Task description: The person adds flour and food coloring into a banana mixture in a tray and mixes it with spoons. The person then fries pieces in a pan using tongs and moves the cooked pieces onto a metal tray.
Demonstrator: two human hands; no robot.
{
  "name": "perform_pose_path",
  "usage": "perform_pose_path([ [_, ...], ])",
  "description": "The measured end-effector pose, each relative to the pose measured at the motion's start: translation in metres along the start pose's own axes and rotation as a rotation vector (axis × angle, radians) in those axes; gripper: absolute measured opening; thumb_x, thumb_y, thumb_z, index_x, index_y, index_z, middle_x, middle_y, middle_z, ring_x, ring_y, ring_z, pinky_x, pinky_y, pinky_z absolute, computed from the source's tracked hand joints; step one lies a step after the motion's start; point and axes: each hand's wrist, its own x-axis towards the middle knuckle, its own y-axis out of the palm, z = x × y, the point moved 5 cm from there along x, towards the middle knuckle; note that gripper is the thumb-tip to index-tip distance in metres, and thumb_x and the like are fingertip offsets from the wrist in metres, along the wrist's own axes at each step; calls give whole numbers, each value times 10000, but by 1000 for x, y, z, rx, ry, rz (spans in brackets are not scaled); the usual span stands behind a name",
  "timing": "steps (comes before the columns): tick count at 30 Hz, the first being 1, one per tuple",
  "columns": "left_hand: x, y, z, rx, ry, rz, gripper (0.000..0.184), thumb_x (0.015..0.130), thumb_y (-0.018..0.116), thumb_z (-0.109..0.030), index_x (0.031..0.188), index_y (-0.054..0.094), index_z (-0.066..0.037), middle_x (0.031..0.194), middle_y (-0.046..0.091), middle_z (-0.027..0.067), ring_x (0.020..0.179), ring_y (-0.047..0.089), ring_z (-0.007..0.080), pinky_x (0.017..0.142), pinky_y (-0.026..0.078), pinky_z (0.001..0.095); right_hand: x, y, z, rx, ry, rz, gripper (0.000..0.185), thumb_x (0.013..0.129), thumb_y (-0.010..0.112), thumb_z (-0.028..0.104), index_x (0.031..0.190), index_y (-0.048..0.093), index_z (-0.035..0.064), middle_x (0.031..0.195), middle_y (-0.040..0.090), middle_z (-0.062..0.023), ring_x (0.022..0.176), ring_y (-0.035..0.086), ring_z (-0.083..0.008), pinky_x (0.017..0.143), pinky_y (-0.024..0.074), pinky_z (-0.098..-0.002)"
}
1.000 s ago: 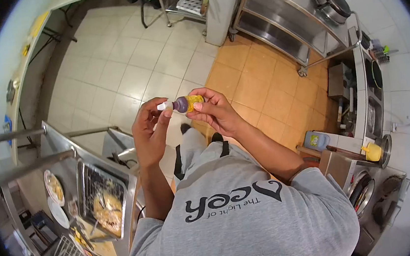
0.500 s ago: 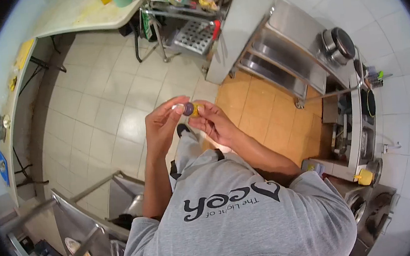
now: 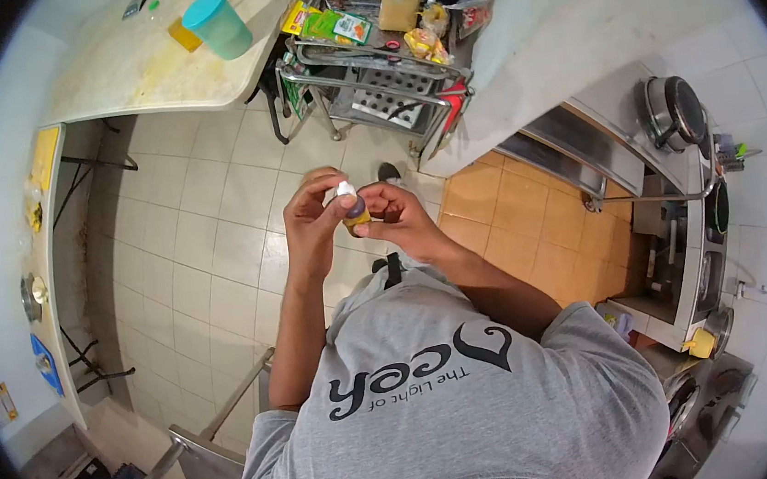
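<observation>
A small dark purple bottle (image 3: 358, 212) with a yellow label and a white cap (image 3: 344, 189) is held between both hands in front of my body. My left hand (image 3: 312, 220) pinches it near the cap with thumb and fingers. My right hand (image 3: 403, 225) grips the lower, labelled part between thumb and fingers. The bottle stands tilted with its cap upward. Whether the cap is loose cannot be made out.
Ahead stands a metal rack (image 3: 357, 57) with packets and bottles. At the upper left, a table (image 3: 137, 78) bears a turquoise container (image 3: 220, 26). Pots (image 3: 674, 112) and a steel shelf unit are at the right. A metal frame (image 3: 176, 435) is at the lower left.
The view has swung toward the rack and table, and the food tray at lower left has left the view. The bottle has turned from lying sideways to more upright. A foot has moved forward.
</observation>
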Motion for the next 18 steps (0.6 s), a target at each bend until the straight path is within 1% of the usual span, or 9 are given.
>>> perform_pose_path([
  [1,19,-2,0,38,66,13,215,773,660,-24,981,614,7,1049,609,105,950,568,180,857,434,299,14,-8,4,40,41,12,331,781,662,-31,1074,517,15,1010,610,-56,953,577,-119,841,477,-265],
  [3,54,-7,3,35,-79,46,187,800,662,-51,975,623,4,1029,622,91,937,559,159,848,426,289,43,-25,11,115,127,46,341,778,670,-21,1084,521,10,1015,610,-60,958,577,-123,844,477,-265],
  [5,90,-7,3,31,-193,48,182,815,660,-67,978,624,4,1020,630,88,936,557,144,850,424,286,76,-48,16,-67,21,-35,337,801,658,14,1109,521,5,1016,613,-61,946,578,-124,844,476,-276],
  [8,146,0,4,141,-148,52,219,856,626,-116,1040,600,-1,1021,636,100,923,576,132,838,451,289,128,-80,44,-434,-161,-94,306,846,622,81,1128,530,6,1000,609,-54,919,579,-119,825,472,-276],
  [10,183,3,8,182,-168,68,255,878,592,-176,1065,580,-3,1044,630,119,999,583,187,872,463,333,158,-98,51,-152,22,34,312,859,611,114,1140,529,6,997,607,-50,911,579,-119,816,470,-271],
  [12,221,-1,18,40,-200,128,265,881,586,-177,1090,568,-15,1069,621,118,1000,582,187,873,461,335,186,-107,59,123,203,106,333,884,580,160,1169,518,0,999,605,-52,906,580,-126,811,470,-268],
  [14,244,-5,31,-79,-297,140,286,888,574,-184,1131,542,-36,1147,588,108,1035,566,183,884,453,335,208,-117,79,-34,162,124,339,884,574,134,1183,493,-4,1046,586,-60,939,567,-128,836,461,-279],
  [15,259,-1,27,10,-188,131,290,898,565,-209,1127,541,-32,1141,581,79,1032,554,173,879,451,330,221,-122,87,-112,139,135,343,884,572,120,1190,480,-7,1070,577,-63,956,560,-128,849,456,-284],
  [18,285,-5,33,-6,-169,-115,277,905,558,-223,1101,557,-28,1091,580,52,993,549,155,877,440,319,249,-141,101,-373,-50,-49,391,825,660,143,1151,506,-8,1042,588,-80,933,570,-126,788,477,-260],
])
